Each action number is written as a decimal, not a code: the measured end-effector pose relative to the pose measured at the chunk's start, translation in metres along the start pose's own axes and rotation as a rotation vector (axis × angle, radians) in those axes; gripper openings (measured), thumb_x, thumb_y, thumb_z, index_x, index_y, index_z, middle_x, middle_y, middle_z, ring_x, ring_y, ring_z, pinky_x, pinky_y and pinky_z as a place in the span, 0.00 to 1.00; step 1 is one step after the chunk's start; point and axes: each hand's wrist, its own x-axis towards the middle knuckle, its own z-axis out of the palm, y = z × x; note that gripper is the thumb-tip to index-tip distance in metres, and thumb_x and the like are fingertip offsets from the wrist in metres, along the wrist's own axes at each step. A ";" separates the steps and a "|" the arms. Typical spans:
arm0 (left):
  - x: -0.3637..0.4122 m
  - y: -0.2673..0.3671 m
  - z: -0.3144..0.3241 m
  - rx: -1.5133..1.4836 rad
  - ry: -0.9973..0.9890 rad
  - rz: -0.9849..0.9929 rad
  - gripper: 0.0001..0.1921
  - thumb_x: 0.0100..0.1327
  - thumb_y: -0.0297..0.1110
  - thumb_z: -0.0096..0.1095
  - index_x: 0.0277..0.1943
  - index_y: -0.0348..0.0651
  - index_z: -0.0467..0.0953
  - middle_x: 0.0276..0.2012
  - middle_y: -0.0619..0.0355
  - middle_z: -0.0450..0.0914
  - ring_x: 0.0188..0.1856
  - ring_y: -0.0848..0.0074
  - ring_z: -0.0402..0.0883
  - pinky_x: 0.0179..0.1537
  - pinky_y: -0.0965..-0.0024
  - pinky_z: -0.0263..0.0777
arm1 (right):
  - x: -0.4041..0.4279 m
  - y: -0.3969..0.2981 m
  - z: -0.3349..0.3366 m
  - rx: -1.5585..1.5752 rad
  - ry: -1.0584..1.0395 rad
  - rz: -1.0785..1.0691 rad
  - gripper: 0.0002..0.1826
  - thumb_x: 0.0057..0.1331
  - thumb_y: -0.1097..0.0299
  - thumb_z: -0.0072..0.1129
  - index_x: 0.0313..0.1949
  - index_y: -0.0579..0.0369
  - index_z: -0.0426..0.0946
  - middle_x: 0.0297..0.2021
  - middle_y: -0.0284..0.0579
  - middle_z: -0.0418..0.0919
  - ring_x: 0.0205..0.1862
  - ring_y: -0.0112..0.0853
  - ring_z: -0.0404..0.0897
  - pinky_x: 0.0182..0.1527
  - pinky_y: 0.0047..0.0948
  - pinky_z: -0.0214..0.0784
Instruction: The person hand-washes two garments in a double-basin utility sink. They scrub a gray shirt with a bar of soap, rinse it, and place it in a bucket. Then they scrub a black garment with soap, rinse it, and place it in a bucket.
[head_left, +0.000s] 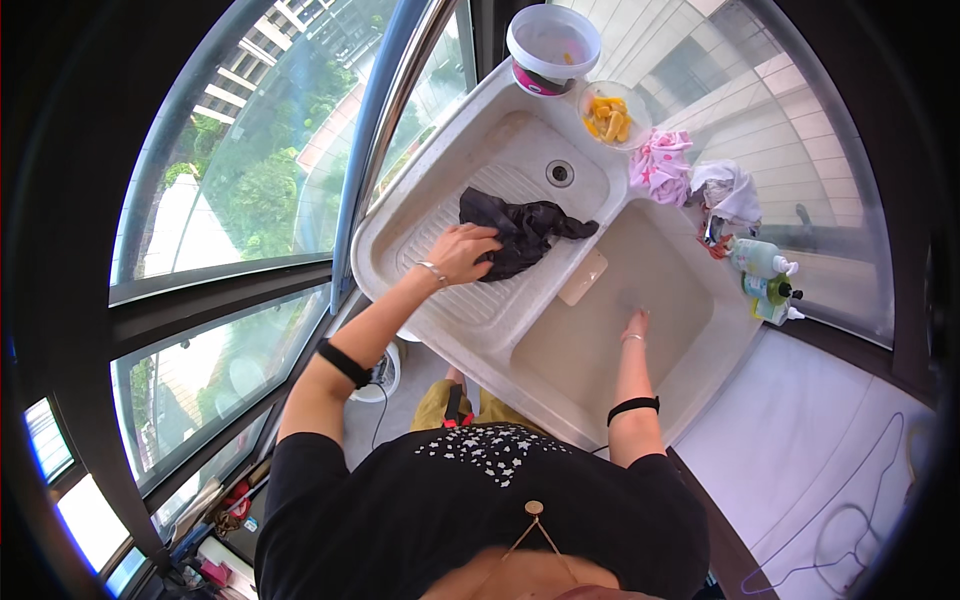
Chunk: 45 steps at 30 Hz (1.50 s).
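My left hand (463, 253) lies at the left edge of a crumpled, dark wet cloth (517, 232), its fingers bent over the fabric. The cloth rests on the ribbed washboard (439, 251) moulded into the left basin of a double stone-look laundry sink (480, 352). My right hand (636, 324) dips into cloudy water (600, 337) in the right basin. Its fingers are under the surface, so I cannot see what they hold. A pale rectangular plate (583, 277) sits against the divider between the basins.
A white bucket (555, 45), a clear bowl of orange-yellow pieces (609, 118), a pink cloth (661, 166) and a white cloth (726, 191) line the far rim. Pump bottles (757, 259) stand at the right corner. Wire hangers (847, 555) lie on the white surface at right. Windows (247, 180) flank the left.
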 end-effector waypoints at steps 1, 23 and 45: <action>0.011 0.003 0.011 -0.059 0.068 -0.003 0.26 0.52 0.39 0.68 0.57 0.51 0.76 0.59 0.50 0.74 0.57 0.57 0.74 0.56 0.56 0.70 | -0.002 0.007 -0.004 0.127 -0.021 0.087 0.15 0.68 0.64 0.51 0.48 0.58 0.77 0.49 0.43 0.80 0.52 0.33 0.77 0.56 0.35 0.69; -0.016 0.008 0.079 0.518 -0.076 -0.564 0.44 0.58 0.61 0.55 0.74 0.53 0.51 0.76 0.53 0.43 0.77 0.60 0.37 0.65 0.26 0.33 | -0.273 -0.009 0.176 -0.654 -0.475 -1.171 0.14 0.55 0.55 0.65 0.36 0.46 0.75 0.42 0.43 0.74 0.47 0.42 0.73 0.45 0.50 0.62; -0.022 0.006 0.088 0.279 0.089 -0.414 0.43 0.62 0.64 0.48 0.70 0.38 0.57 0.73 0.52 0.53 0.76 0.65 0.45 0.70 0.37 0.33 | -0.187 -0.053 0.296 -0.812 -0.272 -1.245 0.14 0.58 0.59 0.64 0.32 0.58 0.77 0.44 0.56 0.76 0.49 0.52 0.73 0.51 0.47 0.65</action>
